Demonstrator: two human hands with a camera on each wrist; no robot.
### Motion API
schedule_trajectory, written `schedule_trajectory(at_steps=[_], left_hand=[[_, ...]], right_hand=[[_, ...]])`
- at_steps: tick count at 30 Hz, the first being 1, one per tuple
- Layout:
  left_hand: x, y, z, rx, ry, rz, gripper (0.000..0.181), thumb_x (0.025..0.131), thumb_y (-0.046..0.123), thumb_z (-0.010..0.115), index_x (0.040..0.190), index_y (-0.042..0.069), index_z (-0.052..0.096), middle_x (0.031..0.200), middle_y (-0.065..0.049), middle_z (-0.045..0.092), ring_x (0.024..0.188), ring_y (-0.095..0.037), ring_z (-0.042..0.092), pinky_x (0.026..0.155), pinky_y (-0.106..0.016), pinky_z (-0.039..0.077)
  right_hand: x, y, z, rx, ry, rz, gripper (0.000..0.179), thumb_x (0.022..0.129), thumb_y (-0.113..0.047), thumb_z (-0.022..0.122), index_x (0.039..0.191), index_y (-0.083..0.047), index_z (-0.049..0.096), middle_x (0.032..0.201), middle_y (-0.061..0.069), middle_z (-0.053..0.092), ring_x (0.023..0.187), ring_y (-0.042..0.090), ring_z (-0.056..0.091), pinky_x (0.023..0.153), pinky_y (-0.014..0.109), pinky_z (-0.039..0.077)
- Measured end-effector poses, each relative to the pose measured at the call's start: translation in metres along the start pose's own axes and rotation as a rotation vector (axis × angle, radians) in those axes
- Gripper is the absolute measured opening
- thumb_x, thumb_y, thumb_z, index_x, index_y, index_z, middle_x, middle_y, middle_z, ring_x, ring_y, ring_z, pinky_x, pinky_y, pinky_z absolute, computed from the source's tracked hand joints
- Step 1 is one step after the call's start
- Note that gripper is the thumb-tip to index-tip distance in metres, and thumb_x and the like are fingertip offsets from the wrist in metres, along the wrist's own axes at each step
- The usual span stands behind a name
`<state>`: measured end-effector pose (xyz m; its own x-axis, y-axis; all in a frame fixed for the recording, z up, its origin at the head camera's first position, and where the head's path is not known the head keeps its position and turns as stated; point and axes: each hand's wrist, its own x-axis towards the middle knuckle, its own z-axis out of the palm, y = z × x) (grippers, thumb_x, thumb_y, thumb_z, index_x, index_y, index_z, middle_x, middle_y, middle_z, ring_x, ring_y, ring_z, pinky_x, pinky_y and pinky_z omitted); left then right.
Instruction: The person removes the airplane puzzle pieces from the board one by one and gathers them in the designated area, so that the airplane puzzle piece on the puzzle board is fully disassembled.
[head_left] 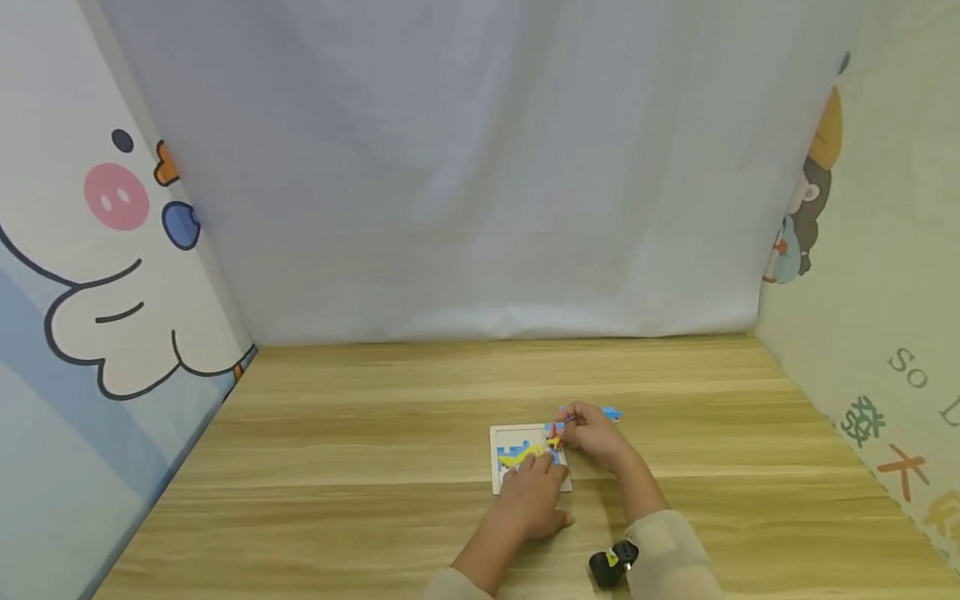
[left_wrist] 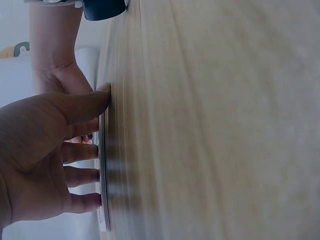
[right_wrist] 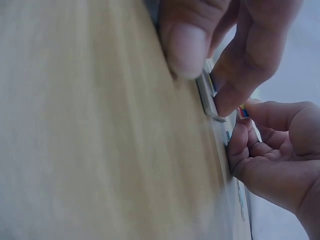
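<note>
A square puzzle board (head_left: 494, 458) with a pale rim lies on the table, partly filled with blue and yellow pieces (head_left: 517, 455). My left hand (head_left: 531, 497) rests on its near part, fingers extended; in the left wrist view the fingertips of the left hand (left_wrist: 45, 155) touch the board's edge (left_wrist: 104, 220). Over the board's far right corner, my right hand (head_left: 596, 435) pinches a small puzzle piece (right_wrist: 243, 111) with red, yellow and blue on it between thumb and finger. The left hand covers part of the picture.
Blue puzzle pieces (head_left: 612, 413) lie on the wooden table (head_left: 337, 450) just beyond the right hand. A black device (head_left: 613, 565) is at the right sleeve. A pale curtain (head_left: 450, 208) hangs behind the table, with printed panels at both sides.
</note>
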<state>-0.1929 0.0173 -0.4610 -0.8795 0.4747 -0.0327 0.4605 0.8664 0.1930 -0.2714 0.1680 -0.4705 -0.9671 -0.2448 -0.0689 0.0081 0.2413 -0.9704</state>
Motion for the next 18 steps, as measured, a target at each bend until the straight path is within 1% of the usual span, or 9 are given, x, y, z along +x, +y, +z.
schedule_trajectory(at_steps=[5,7,9,13,16,18], left_hand=[[0.001,0.000,-0.002,-0.012,-0.017,-0.004,0.060,0.077,0.044,0.072,0.126,0.015,0.055,0.136,-0.008,0.044,0.125,-0.032,0.039,0.090,-0.050,0.042],[0.001,0.000,-0.002,-0.022,-0.017,-0.003,0.059,0.077,0.043,0.073,0.125,0.014,0.055,0.135,-0.008,0.044,0.124,-0.032,0.039,0.090,-0.051,0.042],[0.000,-0.001,-0.002,-0.029,-0.017,0.000,0.059,0.077,0.043,0.073,0.125,0.014,0.055,0.135,-0.008,0.044,0.124,-0.032,0.040,0.090,-0.051,0.042],[-0.001,0.000,-0.003,-0.033,-0.019,0.001,0.059,0.077,0.043,0.072,0.126,0.015,0.055,0.135,-0.008,0.044,0.124,-0.032,0.039,0.090,-0.051,0.042],[0.000,0.000,-0.003,-0.032,-0.019,0.001,0.059,0.077,0.043,0.073,0.126,0.014,0.055,0.135,-0.008,0.044,0.124,-0.032,0.039,0.090,-0.051,0.042],[0.000,0.000,-0.002,-0.034,-0.021,-0.003,0.059,0.077,0.043,0.073,0.125,0.014,0.055,0.135,-0.008,0.044,0.124,-0.032,0.039,0.091,-0.050,0.042]], right_hand=[[-0.001,-0.002,0.000,0.040,0.028,0.005,0.023,0.083,0.010,0.051,0.106,0.013,0.049,0.078,0.008,0.055,0.068,0.016,0.053,0.059,0.023,0.043],[-0.002,-0.003,0.000,0.039,0.042,0.007,0.023,0.084,0.008,0.052,0.107,0.012,0.049,0.079,0.008,0.056,0.069,0.017,0.055,0.059,0.023,0.042],[-0.003,-0.003,0.000,0.024,0.056,0.021,0.023,0.086,0.005,0.054,0.108,0.011,0.050,0.080,0.009,0.057,0.071,0.018,0.057,0.061,0.024,0.042],[-0.008,-0.005,-0.004,-0.011,0.077,0.046,0.024,0.089,-0.002,0.056,0.111,0.006,0.050,0.089,0.011,0.058,0.080,0.023,0.059,0.067,0.028,0.043],[-0.012,-0.007,-0.008,-0.019,0.097,0.022,0.023,0.089,-0.001,0.055,0.111,0.006,0.050,0.092,0.013,0.056,0.083,0.025,0.057,0.069,0.030,0.044],[-0.015,-0.012,-0.010,-0.014,0.107,-0.001,0.023,0.089,0.001,0.055,0.110,0.009,0.050,0.090,0.014,0.056,0.081,0.026,0.055,0.067,0.029,0.045]])
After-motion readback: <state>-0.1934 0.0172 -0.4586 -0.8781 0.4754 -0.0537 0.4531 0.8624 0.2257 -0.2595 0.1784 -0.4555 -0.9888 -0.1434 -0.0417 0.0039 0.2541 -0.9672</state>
